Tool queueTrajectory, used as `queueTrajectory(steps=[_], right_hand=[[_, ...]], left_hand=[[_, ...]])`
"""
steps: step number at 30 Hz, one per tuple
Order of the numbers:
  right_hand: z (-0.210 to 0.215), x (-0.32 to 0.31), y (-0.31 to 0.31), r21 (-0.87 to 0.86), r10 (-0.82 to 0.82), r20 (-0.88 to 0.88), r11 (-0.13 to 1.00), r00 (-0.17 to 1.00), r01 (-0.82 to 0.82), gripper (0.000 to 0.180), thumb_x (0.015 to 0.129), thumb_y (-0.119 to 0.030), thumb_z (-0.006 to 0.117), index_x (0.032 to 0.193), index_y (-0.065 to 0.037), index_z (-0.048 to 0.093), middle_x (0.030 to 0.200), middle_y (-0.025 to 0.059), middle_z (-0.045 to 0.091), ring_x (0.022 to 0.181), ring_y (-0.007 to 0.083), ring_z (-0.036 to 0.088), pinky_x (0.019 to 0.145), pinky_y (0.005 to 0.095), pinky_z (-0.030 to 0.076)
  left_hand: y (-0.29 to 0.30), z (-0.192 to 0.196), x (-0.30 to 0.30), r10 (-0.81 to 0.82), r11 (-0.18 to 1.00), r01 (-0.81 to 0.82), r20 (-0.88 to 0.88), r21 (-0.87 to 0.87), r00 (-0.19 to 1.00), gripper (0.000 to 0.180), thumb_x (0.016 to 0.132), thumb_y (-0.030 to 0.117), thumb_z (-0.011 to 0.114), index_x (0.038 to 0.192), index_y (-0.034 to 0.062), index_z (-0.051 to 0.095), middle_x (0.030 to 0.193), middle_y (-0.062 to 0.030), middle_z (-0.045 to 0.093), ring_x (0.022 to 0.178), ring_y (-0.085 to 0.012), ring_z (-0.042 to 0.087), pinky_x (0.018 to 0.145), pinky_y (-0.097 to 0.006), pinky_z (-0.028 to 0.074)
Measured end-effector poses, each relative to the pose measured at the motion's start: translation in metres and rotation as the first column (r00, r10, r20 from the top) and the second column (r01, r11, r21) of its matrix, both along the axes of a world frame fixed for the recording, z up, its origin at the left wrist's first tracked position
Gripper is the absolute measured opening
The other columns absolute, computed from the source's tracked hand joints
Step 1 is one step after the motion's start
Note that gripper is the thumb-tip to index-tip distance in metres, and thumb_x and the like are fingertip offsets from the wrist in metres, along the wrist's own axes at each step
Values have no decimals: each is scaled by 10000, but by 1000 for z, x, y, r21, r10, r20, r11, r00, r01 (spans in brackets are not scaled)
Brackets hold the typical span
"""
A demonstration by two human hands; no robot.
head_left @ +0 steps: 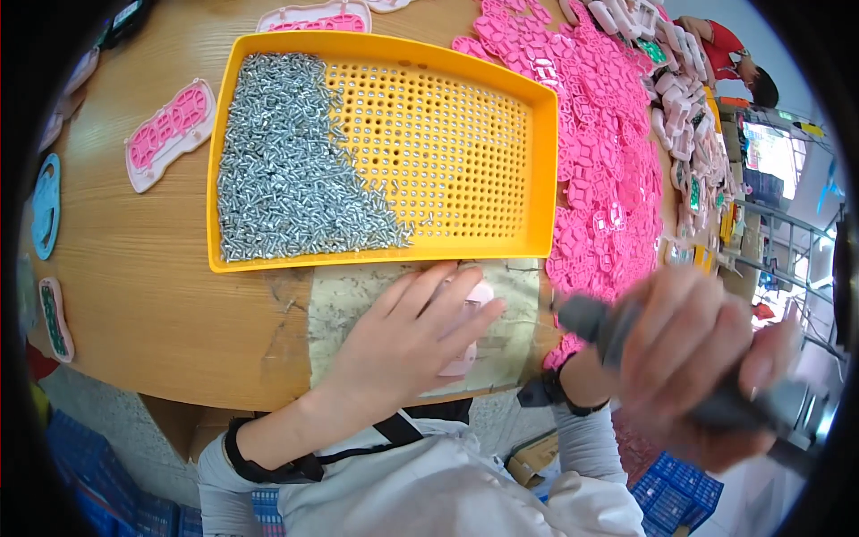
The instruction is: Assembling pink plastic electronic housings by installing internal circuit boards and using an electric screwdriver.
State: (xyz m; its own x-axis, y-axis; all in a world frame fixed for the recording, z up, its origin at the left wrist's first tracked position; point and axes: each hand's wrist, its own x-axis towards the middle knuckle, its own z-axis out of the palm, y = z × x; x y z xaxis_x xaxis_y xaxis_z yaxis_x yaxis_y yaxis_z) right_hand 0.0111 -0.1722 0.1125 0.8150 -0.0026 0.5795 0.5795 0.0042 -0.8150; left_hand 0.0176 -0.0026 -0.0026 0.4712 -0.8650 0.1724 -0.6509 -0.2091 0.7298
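A: What is the left hand [407, 336] doing, down in the lower middle of the frame?

B: It lies flat, fingers spread and loose, pressing on a small pale pink plastic part [472, 331]. Only a rounded edge of the part shows under the fingers; the rest is hidden. It rests on a worn greenish mat [358, 300] at the near edge of the wooden table [134, 286].

A: And the right hand [689, 358]?

B: At the lower right, clenched around a grey power screwdriver [608, 327]. The tool is blurred; its dark barrel points left toward the pink part but stays apart from it.

A: What sits above them?

B: A yellow perforated tray [465, 134] fills the upper middle. A heap of small silver screws [286, 161] covers its left half, thinning to a diagonal edge, with a few strays on the holes at the right.

A: To the right of the tray?

B: A big pile of bright pink plastic pieces [599, 161], running down the upper right toward the screwdriver. On the far left lies a pink and white oblong case [170, 134].
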Motion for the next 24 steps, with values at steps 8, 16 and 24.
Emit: queueTrajectory(steps=[8, 16, 24], right_hand=[[-17, -58, 6, 178, 199, -88, 967, 976, -181, 123, 834, 2, 575, 867, 74, 480, 628, 191, 562, 480, 285, 556, 451, 384, 495], [-33, -60, 18, 122, 91, -60, 989, 994, -83, 175, 837, -48, 616, 869, 75, 495, 597, 153, 542, 456, 248, 530, 430, 347, 469], [-39, -56, 20, 127, 131, -92, 985, 987, -119, 236, 820, -92, 676, 873, 62, 505, 599, 116, 525, 453, 235, 517, 417, 325, 440]], left_hand=[[-3, 2, -4, 19, 998, -22, 57, 52, 998, 769, 609, 348, 761, 1321, 226, 497, 1318, -79, 454, 1193, -271, 430, 995, -411, 369], [-3, 5, -2, -2, 997, 0, 31, 75, 1000, 811, 579, 344, 775, 1329, 230, 488, 1331, -82, 439, 1199, -275, 423, 996, -415, 371], [-2, 7, 2, -42, 997, 46, -56, 57, 998, 827, 573, 336, 786, 1328, 189, 484, 1334, -102, 432, 1208, -279, 412, 994, -410, 375]])
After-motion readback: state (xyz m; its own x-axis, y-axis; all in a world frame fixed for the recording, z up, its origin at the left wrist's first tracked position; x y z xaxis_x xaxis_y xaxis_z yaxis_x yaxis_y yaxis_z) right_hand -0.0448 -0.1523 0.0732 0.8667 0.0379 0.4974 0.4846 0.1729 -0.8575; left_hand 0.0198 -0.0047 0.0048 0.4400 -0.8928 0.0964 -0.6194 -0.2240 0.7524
